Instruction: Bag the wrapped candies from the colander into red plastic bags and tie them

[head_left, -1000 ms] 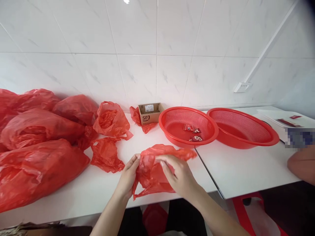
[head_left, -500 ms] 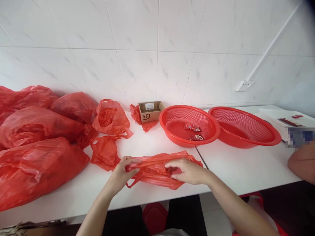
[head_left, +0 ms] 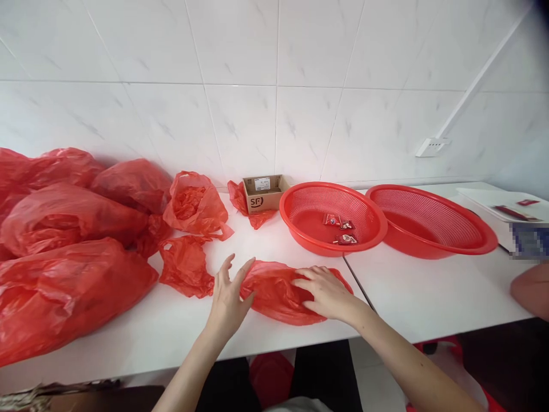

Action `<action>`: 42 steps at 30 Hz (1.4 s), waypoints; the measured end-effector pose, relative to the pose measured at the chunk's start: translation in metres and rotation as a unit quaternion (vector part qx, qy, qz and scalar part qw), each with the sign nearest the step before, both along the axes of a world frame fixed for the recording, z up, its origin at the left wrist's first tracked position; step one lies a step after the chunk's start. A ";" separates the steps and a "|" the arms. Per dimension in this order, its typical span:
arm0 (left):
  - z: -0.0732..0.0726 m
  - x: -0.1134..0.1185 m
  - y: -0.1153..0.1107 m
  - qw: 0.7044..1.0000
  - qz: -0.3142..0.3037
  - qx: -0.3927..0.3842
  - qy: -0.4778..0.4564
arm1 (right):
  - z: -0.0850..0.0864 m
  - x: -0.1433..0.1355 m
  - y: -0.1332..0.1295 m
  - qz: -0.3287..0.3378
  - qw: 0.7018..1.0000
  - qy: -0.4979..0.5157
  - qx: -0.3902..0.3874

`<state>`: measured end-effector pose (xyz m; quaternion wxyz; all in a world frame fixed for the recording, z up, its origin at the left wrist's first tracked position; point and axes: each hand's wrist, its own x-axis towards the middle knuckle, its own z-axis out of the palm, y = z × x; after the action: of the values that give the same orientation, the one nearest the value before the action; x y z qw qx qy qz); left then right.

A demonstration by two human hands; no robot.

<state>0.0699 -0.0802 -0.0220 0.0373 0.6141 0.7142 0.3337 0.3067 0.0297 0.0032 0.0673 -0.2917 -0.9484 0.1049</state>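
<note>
A crumpled red plastic bag (head_left: 274, 292) lies on the white table in front of me. At its left end is my left hand (head_left: 231, 294), fingers spread and raised, with nothing held in them. My right hand (head_left: 323, 290) rests on the right part of the bag, its fingers apart and stretched over the plastic. Just left of my left hand lies a smaller crumpled red bag (head_left: 185, 266). Beyond the bag stands a red mesh basket (head_left: 317, 247) holding several small wrapped packets (head_left: 345, 239).
Bulging red bags (head_left: 72, 292) are heaped on the left. An open red bag (head_left: 196, 203) and a small cardboard box (head_left: 265, 201) stand near the wall. A second red basket (head_left: 433, 247) is at right. Another person's arm (head_left: 532, 289) shows at the right edge.
My left hand has let go of the bag's left end, shifted right and spread its fingers. My right hand has flattened onto the bag. The bag's left end has drawn in, making it more compact.
</note>
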 end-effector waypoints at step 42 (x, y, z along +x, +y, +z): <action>0.000 0.021 -0.005 0.992 -0.077 -0.081 -0.066 | 0.074 0.024 0.081 -0.156 0.987 0.041 -0.023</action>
<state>0.0912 -0.0854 -0.0216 0.1593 0.6390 0.6855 0.3104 0.3309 0.1108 0.0770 0.1153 -0.4327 -0.8851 0.1270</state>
